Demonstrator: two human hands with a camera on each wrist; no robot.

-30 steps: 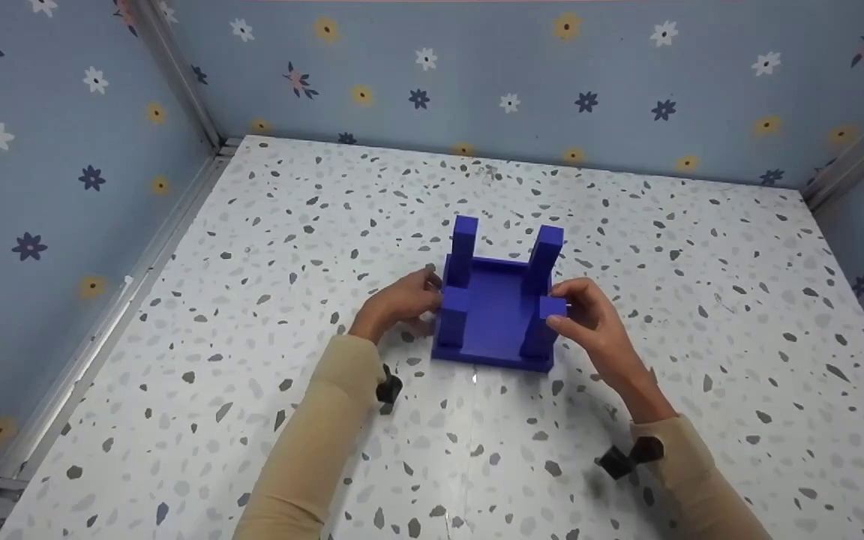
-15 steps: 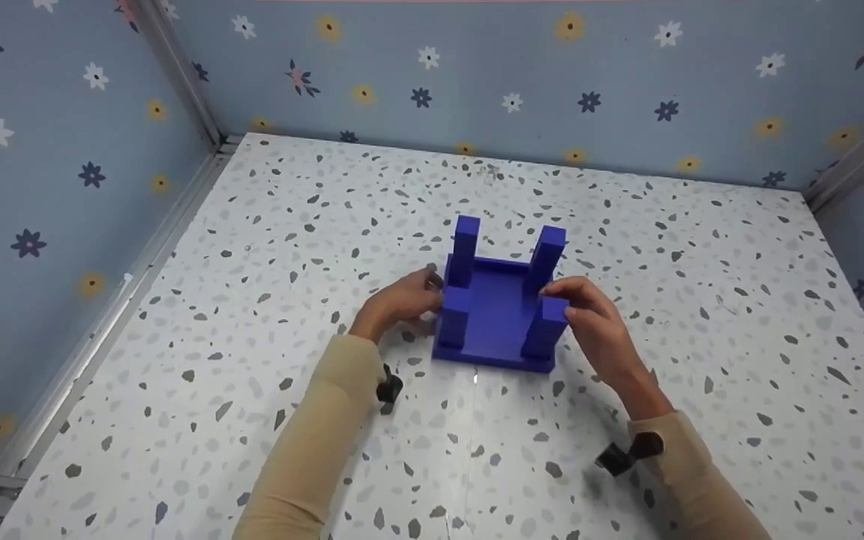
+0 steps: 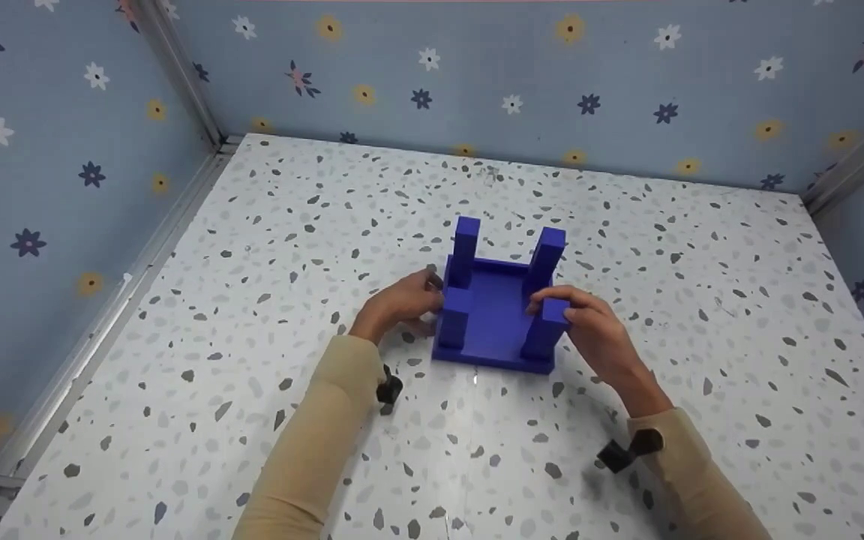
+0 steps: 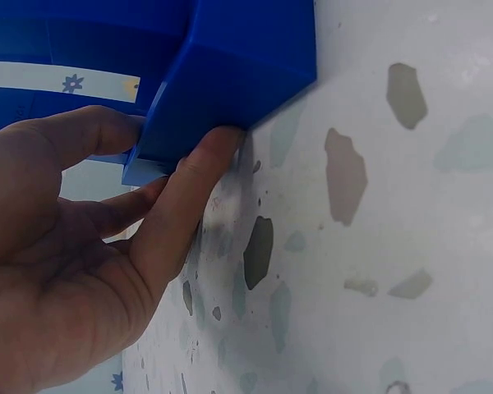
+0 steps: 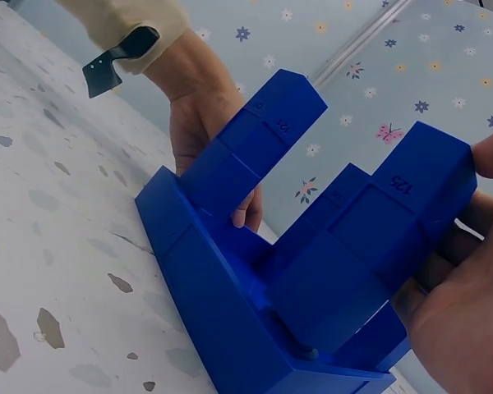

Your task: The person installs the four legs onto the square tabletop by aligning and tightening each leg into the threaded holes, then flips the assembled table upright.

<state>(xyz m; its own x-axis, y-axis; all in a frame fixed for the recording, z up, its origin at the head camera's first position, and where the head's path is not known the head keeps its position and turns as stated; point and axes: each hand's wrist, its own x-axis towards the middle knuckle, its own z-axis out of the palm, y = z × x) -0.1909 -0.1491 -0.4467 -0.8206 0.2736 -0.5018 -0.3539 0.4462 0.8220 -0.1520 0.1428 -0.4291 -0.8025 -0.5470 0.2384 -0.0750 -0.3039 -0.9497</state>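
A blue square base with a low raised rim lies on the speckled table, with several upright square posts at its corners. My left hand holds the base at its left side; the left wrist view shows the fingers and thumb around its edge. At the near right corner, my right hand pinches a post, thumb on its right side and fingers behind it. Dark digits mark that post in the right wrist view, where it leans slightly.
Flower-patterned blue panels stand behind the table and at both sides. A metal rail runs along the left edge. Black mounts sit on both beige sleeves.
My right thumb has shifted from the post's front to its right side, and the fingers have slid further around behind it. My left hand and the base have stayed in place.
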